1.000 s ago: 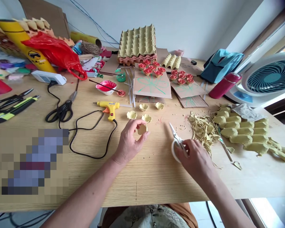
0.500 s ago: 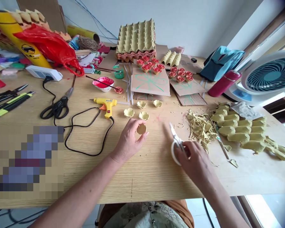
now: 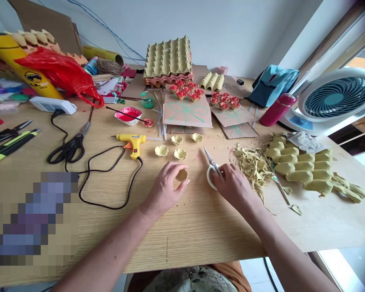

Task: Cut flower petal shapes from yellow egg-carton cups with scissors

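Note:
My left hand [image 3: 166,188] curls its thumb and fingers around a small yellow egg-carton cup [image 3: 182,174], partly hidden by the fingers. In my right hand [image 3: 234,182] is a pair of white-handled scissors [image 3: 211,159], blades pointing away and to the left. The blades look closed together. Beyond my left hand stand several petal-cut yellow cups, the nearest being a flower-shaped cup [image 3: 180,154]. To the right of the scissors lies a heap of yellow carton trimmings [image 3: 252,164].
A yellow glue gun [image 3: 132,142] with a looping black cord lies left of my hands. Black scissors [image 3: 67,149] and a bowl of red paint [image 3: 128,116] are farther left. Red-painted flowers stand on cardboard [image 3: 187,113] at the back. A cut egg tray [image 3: 304,166] lies right.
My right hand has brought the scissors leftward, closer to the left hand. The left hand keeps hold of the cup. The head view has shifted slightly, so the table scene sits lower and further left.

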`<move>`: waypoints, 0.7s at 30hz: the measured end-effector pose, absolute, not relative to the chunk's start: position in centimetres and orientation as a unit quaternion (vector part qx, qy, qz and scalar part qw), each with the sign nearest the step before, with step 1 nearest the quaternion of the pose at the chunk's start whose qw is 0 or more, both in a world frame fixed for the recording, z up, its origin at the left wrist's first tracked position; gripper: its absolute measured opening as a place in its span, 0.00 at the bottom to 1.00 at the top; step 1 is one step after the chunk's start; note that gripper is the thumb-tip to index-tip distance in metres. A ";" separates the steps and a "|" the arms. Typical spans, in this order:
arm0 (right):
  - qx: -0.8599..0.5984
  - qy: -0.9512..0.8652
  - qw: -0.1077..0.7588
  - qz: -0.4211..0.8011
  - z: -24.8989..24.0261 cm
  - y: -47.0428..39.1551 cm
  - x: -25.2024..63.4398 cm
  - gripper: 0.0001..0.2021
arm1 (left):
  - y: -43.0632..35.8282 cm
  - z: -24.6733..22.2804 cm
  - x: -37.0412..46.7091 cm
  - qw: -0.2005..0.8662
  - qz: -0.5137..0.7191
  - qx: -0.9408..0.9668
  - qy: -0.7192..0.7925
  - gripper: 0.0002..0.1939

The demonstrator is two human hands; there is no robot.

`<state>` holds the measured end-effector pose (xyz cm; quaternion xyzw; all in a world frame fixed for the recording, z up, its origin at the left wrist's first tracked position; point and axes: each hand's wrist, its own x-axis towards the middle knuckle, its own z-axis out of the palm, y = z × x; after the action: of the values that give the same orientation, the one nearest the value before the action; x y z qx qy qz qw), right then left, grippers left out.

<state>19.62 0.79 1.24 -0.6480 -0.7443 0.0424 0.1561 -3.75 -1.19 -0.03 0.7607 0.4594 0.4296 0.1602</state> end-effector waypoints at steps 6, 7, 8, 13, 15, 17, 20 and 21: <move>-0.706 -0.695 0.132 0.002 1.4 3.9 22.4 0.10 | -1.4 0.1 -3.9 0.160 0.437 0.756 0.460 0.15; -0.722 -0.680 0.130 -0.008 1.5 3.6 23.3 0.11 | -1.5 0.1 -3.8 0.165 0.439 0.755 0.459 0.15; -0.733 -0.668 0.130 -0.015 1.7 3.1 24.0 0.11 | -1.6 0.2 -3.8 0.169 0.440 0.754 0.458 0.16; -0.695 -0.705 0.139 0.019 1.5 -0.9 23.2 0.14 | -1.8 0.4 -3.4 0.175 0.430 0.758 0.459 0.15; -0.674 -0.724 0.140 0.038 1.1 -1.7 22.6 0.13 | -1.8 0.3 -3.5 0.168 0.429 0.757 0.463 0.15; -0.676 -0.721 0.147 0.034 1.0 -1.9 23.1 0.12 | -1.7 0.2 -3.6 0.166 0.430 0.755 0.467 0.15; -0.701 -0.694 0.161 0.007 1.1 -2.2 25.2 0.14 | -1.5 0.0 -3.6 0.168 0.430 0.753 0.468 0.15; -0.704 -0.691 0.163 0.005 1.1 -2.6 25.9 0.15 | -1.5 -0.1 -3.6 0.169 0.428 0.754 0.468 0.15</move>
<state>25.92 -2.58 1.07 -0.7038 -0.6914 0.0047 0.1632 -3.61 -1.50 -0.09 0.7544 0.4679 0.4281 0.1692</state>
